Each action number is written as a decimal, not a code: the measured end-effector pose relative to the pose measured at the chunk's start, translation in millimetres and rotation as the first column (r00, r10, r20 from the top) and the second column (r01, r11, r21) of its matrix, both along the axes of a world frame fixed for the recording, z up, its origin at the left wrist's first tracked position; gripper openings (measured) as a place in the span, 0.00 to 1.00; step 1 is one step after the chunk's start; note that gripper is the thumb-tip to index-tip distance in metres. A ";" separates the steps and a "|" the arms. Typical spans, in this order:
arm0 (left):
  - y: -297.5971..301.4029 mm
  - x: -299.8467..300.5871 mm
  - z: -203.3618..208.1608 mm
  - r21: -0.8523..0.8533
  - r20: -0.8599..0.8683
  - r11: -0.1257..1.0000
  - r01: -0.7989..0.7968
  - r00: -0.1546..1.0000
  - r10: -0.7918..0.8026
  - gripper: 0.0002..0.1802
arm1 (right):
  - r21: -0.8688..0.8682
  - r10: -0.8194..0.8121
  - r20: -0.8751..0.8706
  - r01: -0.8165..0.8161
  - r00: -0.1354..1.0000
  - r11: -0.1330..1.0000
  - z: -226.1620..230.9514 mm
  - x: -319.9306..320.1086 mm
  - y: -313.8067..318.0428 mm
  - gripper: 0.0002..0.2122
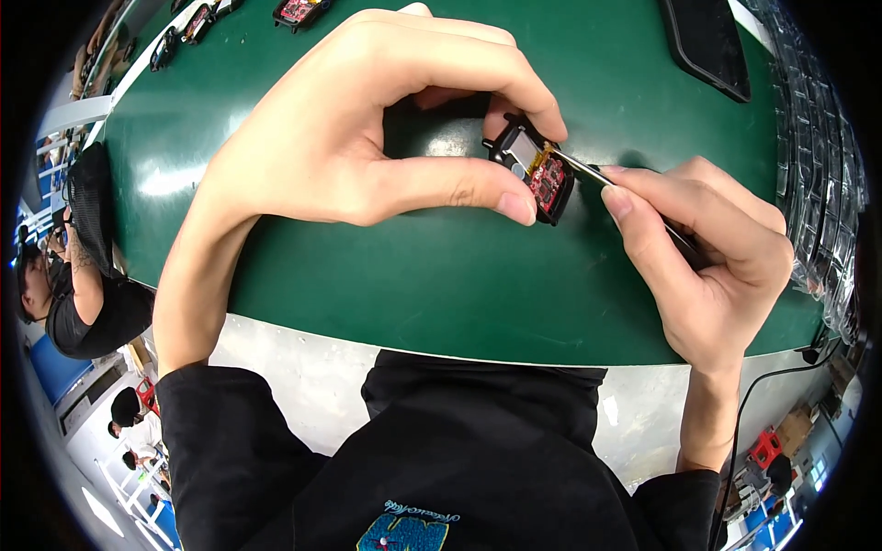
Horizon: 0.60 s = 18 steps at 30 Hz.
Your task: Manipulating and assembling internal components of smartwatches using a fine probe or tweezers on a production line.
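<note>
Between the thumb and fingers of my left hand is a small black device housing, tilted above the green table. A red circuit board, a silvery rectangular part and a bit of yellow film show inside it. My right hand pinches slim metal tweezers between thumb and forefinger. Their tip reaches the yellow film at the upper edge of the board. Whether the tips grip the film is too small to tell.
Several similar opened housings, one with a red board, lie along the far left of the green table. A black tray rests at the far right, beside stacked clear plastic trays. At left sits another person.
</note>
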<state>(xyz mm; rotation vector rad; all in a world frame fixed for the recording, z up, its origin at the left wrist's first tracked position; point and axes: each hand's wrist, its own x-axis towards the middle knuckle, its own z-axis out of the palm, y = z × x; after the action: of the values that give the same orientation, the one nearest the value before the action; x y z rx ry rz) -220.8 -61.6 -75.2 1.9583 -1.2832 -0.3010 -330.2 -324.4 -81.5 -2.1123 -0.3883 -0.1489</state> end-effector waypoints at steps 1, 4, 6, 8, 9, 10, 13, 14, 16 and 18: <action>0.0 0.5 -0.7 0.000 -0.001 1.000 0.001 1.000 -0.001 0.30 | -0.004 -0.007 -0.010 0.007 1.000 1.000 0.9 0.1 0.2 0.07; -0.2 1.3 -2.3 -0.019 0.021 1.000 0.022 1.000 -0.022 0.30 | -0.001 0.010 -0.004 -0.010 1.000 1.000 -0.9 -0.4 -1.2 0.08; -0.1 0.5 -0.3 0.005 0.039 1.000 0.020 0.999 -0.020 0.30 | -0.007 0.004 -0.021 -0.004 1.000 1.000 2.0 -0.5 -0.7 0.08; -0.3 -0.3 1.9 0.013 0.049 1.000 0.019 0.999 -0.019 0.30 | -0.010 0.000 -0.039 -0.001 0.999 1.000 2.4 -1.0 -1.3 0.08; -0.3 -0.8 2.5 0.020 0.058 1.000 0.016 0.998 -0.017 0.30 | -0.004 -0.002 -0.021 0.002 1.000 1.000 1.0 -1.3 -2.3 0.08; -0.6 -0.2 1.4 0.020 0.058 1.000 0.017 0.998 -0.018 0.30 | 0.003 -0.004 -0.002 0.004 1.000 1.000 -0.3 -1.7 -2.7 0.08; -1.3 1.5 -5.1 -0.026 0.065 0.999 0.037 0.997 -0.036 0.29 | -0.017 0.011 0.035 -0.010 0.999 1.000 -1.8 -1.9 -3.0 0.09; -0.3 0.9 -7.4 -0.036 0.036 0.999 0.033 0.999 -0.032 0.29 | -0.017 0.008 0.037 -0.008 0.999 1.000 -2.5 -2.1 -3.1 0.09; 1.9 0.0 -7.6 -0.045 0.012 0.999 0.029 1.000 -0.028 0.29 | -0.017 0.008 0.047 -0.007 0.999 1.000 -2.3 -1.8 -2.2 0.09; 2.8 -1.2 -6.7 -0.043 0.018 0.999 0.020 1.000 -0.019 0.29 | -0.012 0.006 0.065 -0.006 0.998 1.000 -3.8 -2.2 -1.6 0.09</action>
<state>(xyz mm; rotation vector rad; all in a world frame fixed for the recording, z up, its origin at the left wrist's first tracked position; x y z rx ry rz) -222.0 -58.8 -81.8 1.9168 -1.3101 -0.2636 -332.4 -325.9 -85.3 -2.1218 -0.4353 -0.2129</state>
